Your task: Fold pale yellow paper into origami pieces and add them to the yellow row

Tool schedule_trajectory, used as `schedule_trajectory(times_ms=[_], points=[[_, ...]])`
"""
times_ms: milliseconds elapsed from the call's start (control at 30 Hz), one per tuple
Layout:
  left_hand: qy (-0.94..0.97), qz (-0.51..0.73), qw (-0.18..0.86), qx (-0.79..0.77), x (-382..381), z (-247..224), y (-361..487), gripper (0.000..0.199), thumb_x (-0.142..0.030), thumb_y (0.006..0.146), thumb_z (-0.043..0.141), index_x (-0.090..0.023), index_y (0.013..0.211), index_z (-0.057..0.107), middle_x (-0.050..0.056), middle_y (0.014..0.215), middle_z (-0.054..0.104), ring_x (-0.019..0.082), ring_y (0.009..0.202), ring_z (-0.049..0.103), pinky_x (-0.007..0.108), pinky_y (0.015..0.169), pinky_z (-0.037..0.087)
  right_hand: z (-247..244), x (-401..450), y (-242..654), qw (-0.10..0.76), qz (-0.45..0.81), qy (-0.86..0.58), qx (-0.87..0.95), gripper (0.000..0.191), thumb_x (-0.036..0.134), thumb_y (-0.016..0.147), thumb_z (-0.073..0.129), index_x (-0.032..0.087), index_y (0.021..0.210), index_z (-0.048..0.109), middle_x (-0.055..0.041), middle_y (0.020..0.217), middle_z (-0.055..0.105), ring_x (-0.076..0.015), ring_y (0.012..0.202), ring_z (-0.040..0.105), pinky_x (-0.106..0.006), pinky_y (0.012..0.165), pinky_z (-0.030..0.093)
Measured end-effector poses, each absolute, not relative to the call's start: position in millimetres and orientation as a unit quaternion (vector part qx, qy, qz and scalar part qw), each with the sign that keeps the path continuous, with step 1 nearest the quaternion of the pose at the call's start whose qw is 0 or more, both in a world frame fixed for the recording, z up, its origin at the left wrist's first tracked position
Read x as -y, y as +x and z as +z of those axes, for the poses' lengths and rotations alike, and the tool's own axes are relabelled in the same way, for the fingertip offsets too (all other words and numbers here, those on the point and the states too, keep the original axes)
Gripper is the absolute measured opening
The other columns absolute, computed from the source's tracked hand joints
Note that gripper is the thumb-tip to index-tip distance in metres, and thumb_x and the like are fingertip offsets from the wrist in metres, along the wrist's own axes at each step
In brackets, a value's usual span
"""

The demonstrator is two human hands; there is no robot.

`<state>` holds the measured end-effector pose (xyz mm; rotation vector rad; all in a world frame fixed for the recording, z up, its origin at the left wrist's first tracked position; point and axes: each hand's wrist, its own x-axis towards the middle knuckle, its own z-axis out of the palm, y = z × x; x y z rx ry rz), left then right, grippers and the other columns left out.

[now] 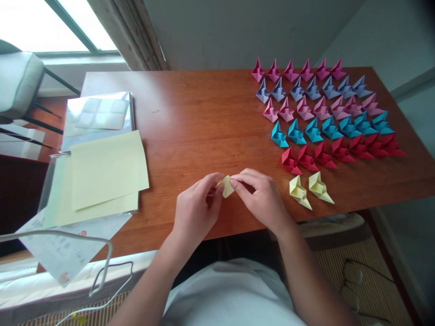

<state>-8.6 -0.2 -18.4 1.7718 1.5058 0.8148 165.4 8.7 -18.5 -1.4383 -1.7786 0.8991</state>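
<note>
Between my two hands is a small folded piece of pale yellow paper [227, 186], held just above the table's front part. My left hand [199, 203] pinches its left side between thumb and fingers. The fingertips of my right hand [260, 194] grip its upper right edge. Some of the paper is hidden behind my fingers. To the right of my right hand, two finished-looking yellow origami pieces [299, 192] with pointed ends sit on the table.
Rows of folded paper pieces in red [322, 156], turquoise [313, 130], pink [304, 107], lilac [313, 88] and magenta [306, 70] cover the right of the wooden table [190, 122]. Yellow sheets [108, 172] lie at left over a clear folder. A white cable [110, 253] loops at lower left.
</note>
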Motion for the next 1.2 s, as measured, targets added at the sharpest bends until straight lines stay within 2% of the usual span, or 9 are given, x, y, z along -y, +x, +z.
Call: schedule_trajectory(times_ms=[100,200,367,467,600,800,1000,1200], points=[[0.762,0.275,0.175,-0.559,1.1,-22.9,-9.8,0.022,-0.019,0.095,0.058,-0.021,0.115,0.065,0.008,0.108,0.073,0.021,0.092,0.069,0.031,0.081,0.055,-24.4,-10.2,163.4,0.312,0.282,-0.566,0.709,0.013,0.023,0.098,0.059,0.020,0.100,0.073,-0.0038,0.085,0.069,-0.0181,0.078,0.063,-0.030,0.072,0.048],[0.799,0.277,0.116,-0.521,0.4,-27.2,-13.1,0.022,-0.015,0.094,0.058,-0.019,0.115,0.065,0.010,0.113,0.070,0.023,0.102,0.065,0.035,0.090,0.054,-29.6,-11.1,160.9,0.289,0.222,-0.567,0.739,0.013,0.024,0.099,0.059,0.021,0.099,0.071,-0.0054,0.087,0.068,-0.0209,0.084,0.062,-0.033,0.079,0.048],[0.846,0.269,0.138,-0.439,-3.2,-29.2,-17.7,0.020,-0.007,0.095,0.053,-0.018,0.106,0.066,0.009,0.110,0.070,0.020,0.098,0.064,0.034,0.090,0.056,-33.6,-8.8,160.2,0.288,0.163,-0.554,0.764,0.018,0.025,0.101,0.055,0.021,0.095,0.071,-0.0073,0.089,0.068,-0.0223,0.087,0.060,-0.036,0.083,0.049],[0.860,0.263,0.138,-0.416,-5.6,-27.8,-19.9,0.023,-0.005,0.095,0.052,-0.017,0.108,0.066,0.009,0.110,0.070,0.020,0.096,0.064,0.034,0.089,0.057,-31.7,-5.1,165.6,0.272,0.175,-0.522,0.789,0.020,0.019,0.102,0.051,0.021,0.107,0.071,-0.0070,0.091,0.068,-0.0216,0.088,0.060,-0.036,0.084,0.051],[0.864,0.257,0.159,-0.402,-8.1,-27.7,-24.5,0.023,-0.008,0.096,0.052,-0.019,0.110,0.067,0.008,0.107,0.072,0.020,0.093,0.065,0.035,0.085,0.057,-27.3,-0.7,174.8,0.242,0.208,-0.482,0.816,0.025,0.020,0.098,0.059,0.021,0.122,0.067,-0.0082,0.103,0.068,-0.0229,0.095,0.061,-0.037,0.085,0.053],[0.853,0.254,0.183,-0.417,-9.0,-28.4,-28.5,0.017,-0.012,0.096,0.056,-0.019,0.106,0.068,0.007,0.107,0.074,0.020,0.093,0.065,0.036,0.084,0.056,-24.0,0.3,176.0,0.216,0.195,-0.477,0.830,0.013,0.024,0.097,0.061,0.022,0.105,0.072,-0.0079,0.103,0.069,-0.0230,0.094,0.061,-0.037,0.083,0.053],[0.842,0.271,0.214,-0.414,-9.4,-25.6,-29.7,0.017,-0.013,0.095,0.058,-0.020,0.108,0.068,0.007,0.109,0.074,0.020,0.096,0.066,0.036,0.087,0.057,-20.6,-0.7,171.9,0.215,0.189,-0.488,0.824,0.019,0.026,0.101,0.055,0.024,0.098,0.074,-0.0063,0.100,0.072,-0.0208,0.090,0.061,-0.035,0.082,0.051],[0.836,0.277,0.189,-0.434,-9.7,-28.9,-26.8,0.012,-0.016,0.097,0.058,-0.021,0.100,0.069,0.005,0.104,0.076,0.019,0.092,0.067,0.034,0.083,0.056,-20.3,-4.4,170.2,0.216,0.202,-0.505,0.811,0.021,0.027,0.103,0.052,0.023,0.099,0.072,-0.0058,0.097,0.072,-0.0204,0.088,0.061,-0.034,0.080,0.050]])
